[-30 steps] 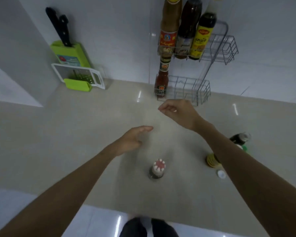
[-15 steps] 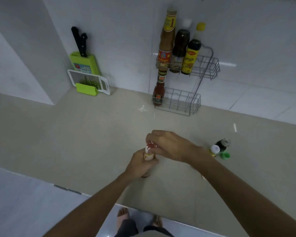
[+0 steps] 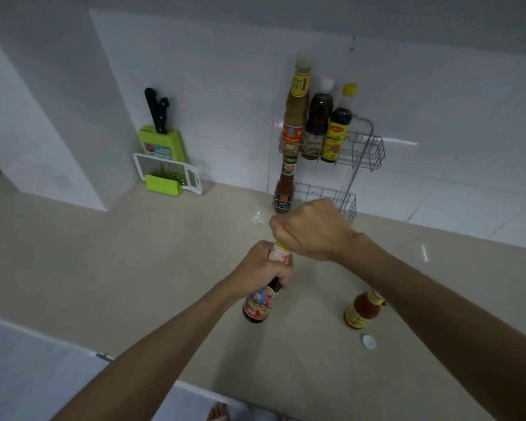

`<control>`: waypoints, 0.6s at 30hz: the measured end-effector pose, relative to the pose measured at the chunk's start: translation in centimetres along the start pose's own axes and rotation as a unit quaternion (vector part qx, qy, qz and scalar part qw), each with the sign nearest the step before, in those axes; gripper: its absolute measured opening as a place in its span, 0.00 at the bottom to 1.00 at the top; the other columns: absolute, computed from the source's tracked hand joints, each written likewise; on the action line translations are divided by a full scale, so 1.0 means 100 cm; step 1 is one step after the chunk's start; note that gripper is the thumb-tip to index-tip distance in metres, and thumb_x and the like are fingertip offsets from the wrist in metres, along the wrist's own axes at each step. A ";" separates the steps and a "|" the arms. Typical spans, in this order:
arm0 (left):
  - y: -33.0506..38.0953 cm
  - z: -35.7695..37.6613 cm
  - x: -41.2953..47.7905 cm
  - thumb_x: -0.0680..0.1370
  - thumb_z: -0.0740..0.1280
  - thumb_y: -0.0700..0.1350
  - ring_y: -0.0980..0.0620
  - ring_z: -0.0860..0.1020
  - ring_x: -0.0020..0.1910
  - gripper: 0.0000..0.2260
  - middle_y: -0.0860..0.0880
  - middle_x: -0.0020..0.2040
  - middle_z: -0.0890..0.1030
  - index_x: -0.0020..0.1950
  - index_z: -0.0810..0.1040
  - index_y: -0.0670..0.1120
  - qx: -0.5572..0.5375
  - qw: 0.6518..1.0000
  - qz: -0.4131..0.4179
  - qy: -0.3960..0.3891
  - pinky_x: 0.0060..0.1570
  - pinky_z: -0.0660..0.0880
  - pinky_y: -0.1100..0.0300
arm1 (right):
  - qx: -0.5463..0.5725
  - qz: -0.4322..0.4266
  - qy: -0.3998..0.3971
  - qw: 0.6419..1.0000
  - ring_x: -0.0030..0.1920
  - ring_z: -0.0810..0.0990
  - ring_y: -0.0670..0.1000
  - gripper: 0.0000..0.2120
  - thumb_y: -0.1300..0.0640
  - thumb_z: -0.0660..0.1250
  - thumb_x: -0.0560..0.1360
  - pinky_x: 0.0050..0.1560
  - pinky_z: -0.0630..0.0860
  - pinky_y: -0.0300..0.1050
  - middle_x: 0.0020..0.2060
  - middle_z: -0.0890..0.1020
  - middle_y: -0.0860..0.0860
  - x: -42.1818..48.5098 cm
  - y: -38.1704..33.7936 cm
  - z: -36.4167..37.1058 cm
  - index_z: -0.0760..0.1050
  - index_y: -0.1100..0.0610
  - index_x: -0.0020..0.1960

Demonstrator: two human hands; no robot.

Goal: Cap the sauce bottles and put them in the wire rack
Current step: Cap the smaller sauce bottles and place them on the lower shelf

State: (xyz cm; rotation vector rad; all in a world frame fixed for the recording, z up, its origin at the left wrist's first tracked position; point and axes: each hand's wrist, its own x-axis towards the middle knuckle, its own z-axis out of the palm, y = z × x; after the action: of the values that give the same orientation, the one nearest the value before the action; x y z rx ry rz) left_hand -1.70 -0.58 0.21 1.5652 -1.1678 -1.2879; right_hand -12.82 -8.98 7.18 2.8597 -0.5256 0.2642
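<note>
A dark sauce bottle point(image 3: 257, 308) with a red label stands on the beige counter. My left hand point(image 3: 260, 268) grips its neck. My right hand point(image 3: 312, 230) is closed over the bottle's top, hiding the cap. The two-tier wire rack point(image 3: 366, 150) stands against the white wall. Its upper tier holds three capped bottles point(image 3: 316, 123). A red chili sauce bottle point(image 3: 284, 191) sits at the left of the lower tier. An amber bottle with a yellow label point(image 3: 362, 309) stands under my right forearm, its top hidden. A loose white cap point(image 3: 368, 341) lies in front of it.
A green knife block with black handles point(image 3: 160, 138) and a white grater with a green holder point(image 3: 169, 176) lean on the wall at the left. The counter's front edge point(image 3: 104, 357) runs low across the view.
Both hands came together onto the red-labelled bottle; the left took its neck and the right closed over its top. The camera pulled back, showing more of the wall and rack.
</note>
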 end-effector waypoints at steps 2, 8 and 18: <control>-0.006 0.009 0.006 0.56 0.66 0.38 0.47 0.76 0.25 0.02 0.43 0.25 0.79 0.25 0.75 0.40 0.034 0.991 -0.010 0.128 0.31 0.73 0.55 | -0.051 0.115 -0.065 0.990 0.35 0.79 0.58 0.14 0.52 0.53 0.80 0.32 0.66 0.45 0.34 0.79 0.54 0.010 -0.009 0.003 0.71 0.54 0.39; 0.003 -0.018 -0.001 0.56 0.64 0.32 0.43 0.74 0.31 0.05 0.43 0.27 0.76 0.27 0.72 0.41 -0.002 0.992 -0.015 -0.127 0.39 0.72 0.54 | 0.021 -0.028 -0.051 0.998 0.31 0.77 0.55 0.27 0.39 0.44 0.80 0.31 0.72 0.46 0.31 0.78 0.53 0.002 0.005 -0.003 0.73 0.56 0.42; -0.001 0.004 0.034 0.56 0.67 0.43 0.48 0.76 0.25 0.04 0.47 0.26 0.79 0.24 0.73 0.45 0.178 0.972 -0.036 0.151 0.32 0.76 0.56 | 0.175 0.317 -0.115 0.925 0.45 0.78 0.57 0.14 0.49 0.57 0.78 0.38 0.71 0.47 0.46 0.81 0.57 0.019 0.007 0.032 0.76 0.58 0.45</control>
State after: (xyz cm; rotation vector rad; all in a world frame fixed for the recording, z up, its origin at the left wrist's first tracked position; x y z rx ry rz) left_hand -1.88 -3.86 -0.87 1.9996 -1.1969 -0.8711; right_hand -10.93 -11.04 4.64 2.9701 -1.6015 0.1274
